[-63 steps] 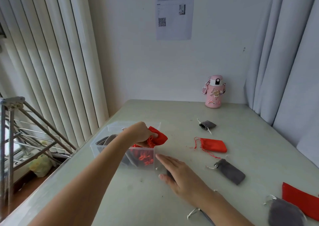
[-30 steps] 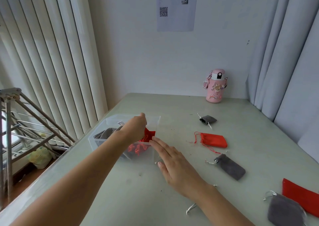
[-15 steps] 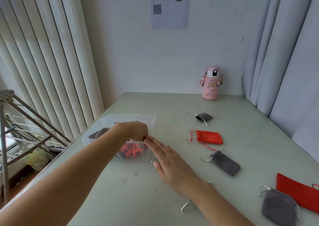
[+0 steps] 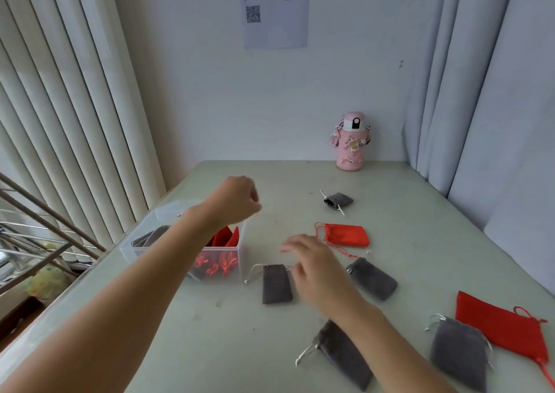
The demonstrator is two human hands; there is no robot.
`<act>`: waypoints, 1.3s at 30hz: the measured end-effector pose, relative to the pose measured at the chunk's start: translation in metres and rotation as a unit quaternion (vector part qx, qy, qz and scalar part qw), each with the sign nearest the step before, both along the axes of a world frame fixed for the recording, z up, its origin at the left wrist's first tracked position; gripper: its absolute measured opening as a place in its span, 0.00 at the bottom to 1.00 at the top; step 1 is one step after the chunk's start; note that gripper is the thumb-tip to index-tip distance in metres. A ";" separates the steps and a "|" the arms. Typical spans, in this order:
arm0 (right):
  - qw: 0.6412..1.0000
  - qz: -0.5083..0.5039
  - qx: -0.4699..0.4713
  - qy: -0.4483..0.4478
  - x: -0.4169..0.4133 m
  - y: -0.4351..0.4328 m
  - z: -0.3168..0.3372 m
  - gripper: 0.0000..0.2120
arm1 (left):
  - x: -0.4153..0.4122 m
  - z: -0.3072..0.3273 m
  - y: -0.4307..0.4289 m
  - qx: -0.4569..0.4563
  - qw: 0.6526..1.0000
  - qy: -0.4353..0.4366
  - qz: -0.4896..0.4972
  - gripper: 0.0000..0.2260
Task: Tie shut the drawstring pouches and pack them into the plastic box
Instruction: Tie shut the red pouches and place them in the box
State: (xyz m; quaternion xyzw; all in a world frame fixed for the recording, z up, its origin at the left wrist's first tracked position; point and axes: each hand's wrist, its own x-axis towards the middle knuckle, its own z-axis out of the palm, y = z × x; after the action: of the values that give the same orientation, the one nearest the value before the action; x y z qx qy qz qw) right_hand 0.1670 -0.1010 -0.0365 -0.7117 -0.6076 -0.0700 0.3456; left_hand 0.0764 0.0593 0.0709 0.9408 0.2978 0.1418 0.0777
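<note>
Head view.

Plastic box (image 4: 244, 260): clear, lidless, sits near the left edge of the table (image 4: 210, 332). Holds packed red pouches (image 4: 223, 238) at its right end and packed grey pouches (image 4: 151, 238) at its left end.

Left hand (image 4: 237, 199): hangs in the air above the box's far right corner, back toward the camera, fingers curled under, nothing visible in them.

Right hand (image 4: 312, 262): blurred, hovers over the table to the right of the box, fingers spread and fairly straight, gripping nothing.

First grey pouch (image 4: 277, 284): lies flat just beside the box's right wall, white cords trailing loose to the left; sits just left of the right hand.

Second grey pouch (image 4: 372, 278): lies slanted on the table just right of the right hand.

Gathered red pouch (image 4: 345, 235): lies beyond the right hand, mouth bunched at the left, red cord trailing.

Small grey pouch (image 4: 338, 201): lies crumpled farther back.

Third grey pouch (image 4: 345, 359): lies close to the camera, partly hidden under the right forearm, white cord to the left.

Fourth grey pouch (image 4: 459, 352) and flat red pouch (image 4: 504, 323): lie at the near right, touching or overlapping.

Pink bottle (image 4: 351, 141): stands upright at the table's far edge by the wall. Paper sheet (image 4: 274, 8) with a QR code: hangs on the wall above. Vertical blinds (image 4: 75, 92) on the left, curtain (image 4: 495, 77) on the right.
</note>
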 end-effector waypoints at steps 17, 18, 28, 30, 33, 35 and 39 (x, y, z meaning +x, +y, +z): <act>0.881 -0.355 -0.312 0.029 0.067 -0.039 0.008 0.14 | 0.129 -0.092 -0.042 -0.231 0.971 0.014 0.062 0.22; 0.882 -0.354 -0.310 0.026 0.067 -0.040 0.009 0.14 | 0.133 -0.094 -0.045 -0.226 0.972 0.012 0.066 0.23; 0.889 -0.352 -0.287 0.060 0.065 -0.039 0.011 0.14 | 0.142 -0.096 -0.052 -0.266 0.960 -0.070 0.059 0.11; 0.899 -0.363 -0.226 0.099 0.064 -0.038 0.012 0.15 | 0.132 -0.086 -0.052 -0.299 0.947 -0.117 0.032 0.11; 0.921 -0.364 -0.073 0.118 0.065 -0.036 0.010 0.15 | 0.112 -0.072 -0.054 -0.301 0.936 -0.182 -0.006 0.09; 0.931 -0.333 0.055 0.135 0.065 -0.035 0.013 0.15 | 0.100 -0.066 -0.058 -0.267 0.940 -0.213 -0.029 0.10; 0.927 -0.242 0.135 0.254 0.057 -0.033 0.021 0.22 | 0.078 -0.060 -0.068 -0.198 0.940 -0.266 -0.086 0.11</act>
State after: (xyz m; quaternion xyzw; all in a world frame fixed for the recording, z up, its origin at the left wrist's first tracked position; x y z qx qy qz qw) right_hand 0.2242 -0.1337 -0.0159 -0.7777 -0.2941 -0.0498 0.5533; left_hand 0.1547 -0.0088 0.0114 0.8565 0.2062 0.3174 0.3509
